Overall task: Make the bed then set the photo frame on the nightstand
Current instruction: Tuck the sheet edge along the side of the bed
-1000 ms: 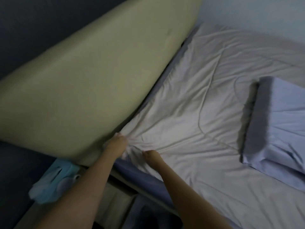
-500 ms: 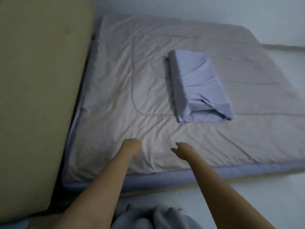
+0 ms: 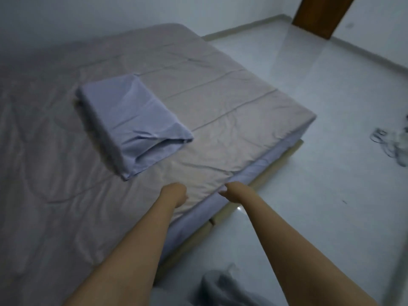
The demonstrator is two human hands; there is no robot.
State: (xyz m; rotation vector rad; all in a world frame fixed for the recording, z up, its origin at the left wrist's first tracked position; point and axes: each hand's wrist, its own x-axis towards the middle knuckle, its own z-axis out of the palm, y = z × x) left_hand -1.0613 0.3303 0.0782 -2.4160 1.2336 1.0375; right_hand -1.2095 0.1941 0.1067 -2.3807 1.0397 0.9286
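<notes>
Head view: both arms reach out over the near edge of the bed (image 3: 231, 102), which is covered by a grey-beige quilt (image 3: 55, 173). Left hand (image 3: 174, 193) rests on the quilt just inside the edge, fingers curled under; can't tell whether they pinch fabric. Right hand (image 3: 234, 191) sits right at the quilt's hem where it meets the lavender mattress side (image 3: 260, 166), fingers bent down over the edge; grip state also unclear, too blurred.

Folded lavender sheet (image 3: 130, 122) lies on the quilt at about 11 o'clock from the left hand, near but not touching. Its long axis runs from 11 o'clock to 5 o'clock, open folded end toward the hands. Left hand is the nearer one.

Judgement: the quilt hem is being straightened along this edge. If the sheet goes next, it's a forward-left reach, left hand first.

No photo frame or nightstand in shot. Floor (image 3: 331, 107) at 3 o'clock, crumpled grey cloth (image 3: 220, 286) at 6 o'clock.
</notes>
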